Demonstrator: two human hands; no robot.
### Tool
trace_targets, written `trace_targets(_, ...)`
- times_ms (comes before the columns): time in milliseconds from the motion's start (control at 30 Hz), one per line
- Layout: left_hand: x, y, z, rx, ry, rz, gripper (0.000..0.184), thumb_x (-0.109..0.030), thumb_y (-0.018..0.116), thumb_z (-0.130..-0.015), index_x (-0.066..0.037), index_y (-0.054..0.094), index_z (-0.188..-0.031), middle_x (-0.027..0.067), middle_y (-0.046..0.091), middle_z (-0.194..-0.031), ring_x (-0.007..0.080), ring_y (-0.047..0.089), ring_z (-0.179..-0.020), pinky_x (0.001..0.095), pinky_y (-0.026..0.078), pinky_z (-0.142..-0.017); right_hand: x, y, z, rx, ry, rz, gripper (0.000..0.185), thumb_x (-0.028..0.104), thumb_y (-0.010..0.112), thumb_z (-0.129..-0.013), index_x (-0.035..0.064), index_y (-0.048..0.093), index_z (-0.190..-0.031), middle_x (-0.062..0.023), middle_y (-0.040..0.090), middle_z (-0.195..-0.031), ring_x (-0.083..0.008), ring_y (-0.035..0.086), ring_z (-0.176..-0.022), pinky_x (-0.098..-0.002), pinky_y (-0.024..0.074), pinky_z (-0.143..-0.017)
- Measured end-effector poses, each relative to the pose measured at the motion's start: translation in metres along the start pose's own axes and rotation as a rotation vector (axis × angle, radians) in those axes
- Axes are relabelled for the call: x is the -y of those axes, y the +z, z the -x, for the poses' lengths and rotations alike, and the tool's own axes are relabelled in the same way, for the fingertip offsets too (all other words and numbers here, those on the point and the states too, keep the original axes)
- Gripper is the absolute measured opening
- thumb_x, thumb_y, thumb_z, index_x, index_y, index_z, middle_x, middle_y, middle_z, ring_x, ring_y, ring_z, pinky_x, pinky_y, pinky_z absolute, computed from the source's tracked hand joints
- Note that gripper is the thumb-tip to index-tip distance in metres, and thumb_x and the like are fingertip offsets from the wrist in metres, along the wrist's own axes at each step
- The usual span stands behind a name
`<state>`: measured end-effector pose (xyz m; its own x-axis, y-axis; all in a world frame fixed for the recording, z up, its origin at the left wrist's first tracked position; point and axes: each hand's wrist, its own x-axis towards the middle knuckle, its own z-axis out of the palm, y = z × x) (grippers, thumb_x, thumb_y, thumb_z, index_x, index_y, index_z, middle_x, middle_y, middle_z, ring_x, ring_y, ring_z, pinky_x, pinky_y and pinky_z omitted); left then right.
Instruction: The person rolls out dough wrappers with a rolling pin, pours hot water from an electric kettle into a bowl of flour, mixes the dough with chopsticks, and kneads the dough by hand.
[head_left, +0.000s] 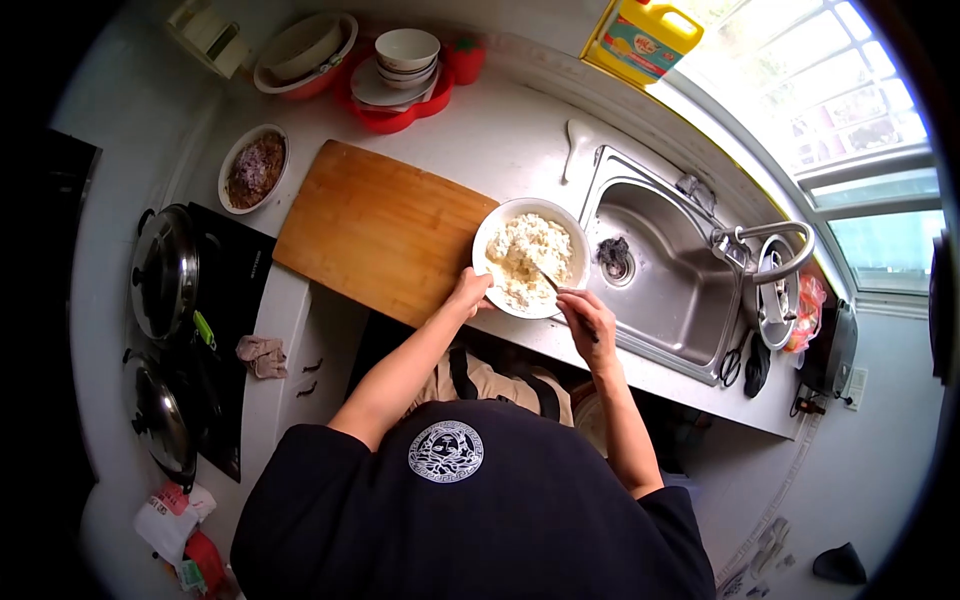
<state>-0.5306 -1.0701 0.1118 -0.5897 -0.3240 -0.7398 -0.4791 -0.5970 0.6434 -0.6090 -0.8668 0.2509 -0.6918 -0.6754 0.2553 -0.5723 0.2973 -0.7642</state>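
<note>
A white bowl [483,243] of pale, crumbly food [532,246] stands between the wooden cutting board and the sink. My left hand [470,292] grips the bowl's lower left rim, fingers closed round it. In my right hand [588,322] is the dark handle of a utensil [549,281], whose far end is down in the food. The fingers are wrapped round the handle at the bowl's lower right side. The wooden cutting board [385,228] lies to the left, its right end close against the bowl.
Right of the bowl is a steel sink [660,290] with a curved faucet [790,228]. A bowl of reddish-brown food [256,172] sits at the back left, near stacked bowls [407,50]. Lidded pans [165,270] stand on the stove at left. Scissors [731,366] lie right of the sink.
</note>
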Motion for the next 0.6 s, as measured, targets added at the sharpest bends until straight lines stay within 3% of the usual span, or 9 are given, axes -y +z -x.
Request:
trace_targets(267,-0.012,0.004,0.01,-0.029,-0.018,-0.044,0.04,-0.001,0.052,-0.074,0.011,0.053,-0.112,0.0215,0.062,-0.101,0.035,0.067,-0.084,0.0519,0.059,-0.062,-0.017,-0.042,-0.033,-0.096,0.0,-0.011,0.01,0.001,0.067,-0.082,-0.0018,0.068,-0.092,-0.0133,0.069,-0.092,-0.0251,0.067,-0.083,-0.0304,0.0512,-0.075)
trace_targets(333,-0.012,0.002,0.007,-0.003,-0.01,-0.038,0.041,0.0,0.052,-0.074,0.011,0.052,-0.114,0.0215,0.062,-0.101,0.0353,0.067,-0.085,0.0521,0.059,-0.062,-0.035,-0.03,-0.05,-0.077,-0.005,-0.069,0.011,0.004,0.066,-0.084,-0.0017,0.069,-0.093,-0.0123,0.069,-0.089,-0.0212,0.067,-0.081,-0.0286,0.0506,-0.074)
trace_targets(433,-0.014,0.002,0.008,-0.007,-0.03,-0.052,0.041,0.0,0.051,-0.076,0.01,0.052,-0.116,0.0205,0.062,-0.104,0.0328,0.067,-0.086,0.0499,0.059,-0.062,-0.069,-0.009,-0.06,-0.065,0.207,-0.282,0.015,0.008,0.066,-0.088,-0.0005,0.07,-0.099,-0.0093,0.07,-0.088,-0.0111,0.064,-0.082,-0.0237,0.0483,-0.074)
trace_targets(467,-0.016,0.003,0.009,-0.013,-0.043,-0.061,0.042,0.0,0.051,-0.076,0.009,0.052,-0.117,0.02,0.062,-0.106,0.0314,0.067,-0.087,0.0488,0.059,-0.061,-0.082,-0.004,-0.059,-0.06,0.27,-0.471,0.015,0.009,0.066,-0.088,0.0003,0.07,-0.1,-0.0086,0.071,-0.09,-0.0115,0.065,-0.082,-0.0236,0.0486,-0.076)
trace_targets(533,-0.016,0.003,0.009,-0.012,-0.043,-0.039,0.043,0.001,0.05,-0.076,0.01,0.05,-0.119,0.0209,0.062,-0.107,0.0324,0.067,-0.088,0.0493,0.06,-0.061,-0.081,-0.002,-0.055,-0.013,0.261,-0.558,0.015,0.01,0.066,-0.088,0.0012,0.071,-0.099,-0.0078,0.072,-0.092,-0.0117,0.065,-0.083,-0.0234,0.0487,-0.077)
trace_targets(600,-0.015,0.003,0.008,0.016,-0.041,-0.014,0.044,0.002,0.05,-0.077,0.01,0.049,-0.12,0.0216,0.061,-0.109,0.0332,0.067,-0.09,0.05,0.059,-0.061,-0.071,-0.002,-0.045,0.035,0.247,-0.395,0.015,0.01,0.067,-0.087,0.0008,0.071,-0.098,-0.0086,0.072,-0.093,-0.0119,0.065,-0.084,-0.024,0.0488,-0.078)
